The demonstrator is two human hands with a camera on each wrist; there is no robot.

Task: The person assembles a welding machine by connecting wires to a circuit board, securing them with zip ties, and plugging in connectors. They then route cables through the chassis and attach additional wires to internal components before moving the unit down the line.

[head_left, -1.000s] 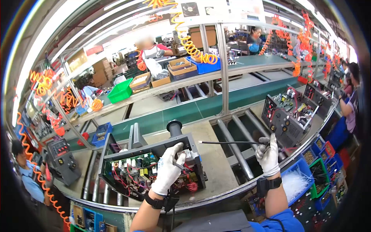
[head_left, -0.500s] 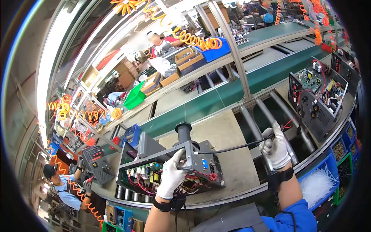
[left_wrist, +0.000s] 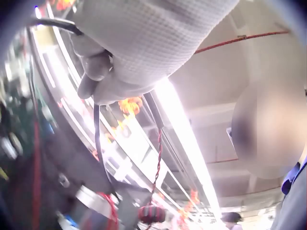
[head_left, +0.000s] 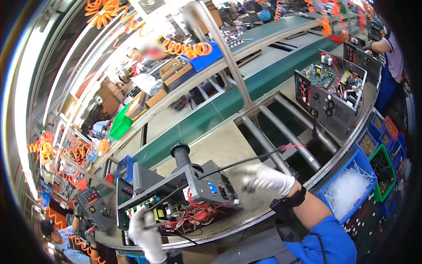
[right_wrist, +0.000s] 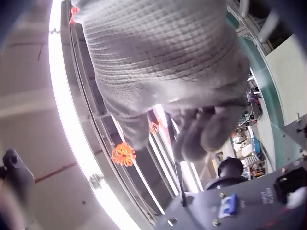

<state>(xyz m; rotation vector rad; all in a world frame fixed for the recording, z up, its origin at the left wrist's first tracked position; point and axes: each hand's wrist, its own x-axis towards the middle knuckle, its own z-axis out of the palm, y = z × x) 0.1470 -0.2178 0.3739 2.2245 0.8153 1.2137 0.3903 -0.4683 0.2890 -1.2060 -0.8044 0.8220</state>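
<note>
My gloved left hand grips a black cable, its fingers curled round it low at the front left of an open machine chassis. The cable passes through a hole in the grey end panel, and its outer length stretches right, ending in red wires. My gloved right hand, blurred, is just right of the panel with fingers loosely bent. In the right wrist view, the cable shows between its thumb and fingers, running down to the panel. Circuit boards and red wiring fill the chassis.
A black spool-like post rises behind the panel. Metal rollers lie to the right, with other open machines beyond. Parts bins stand at the near right. Another person works at the far left.
My left hand has moved from the panel's top edge down and left, drawing cable inside. My right hand has let go of the cable's outer length and moved left toward the panel. The view has turned.
</note>
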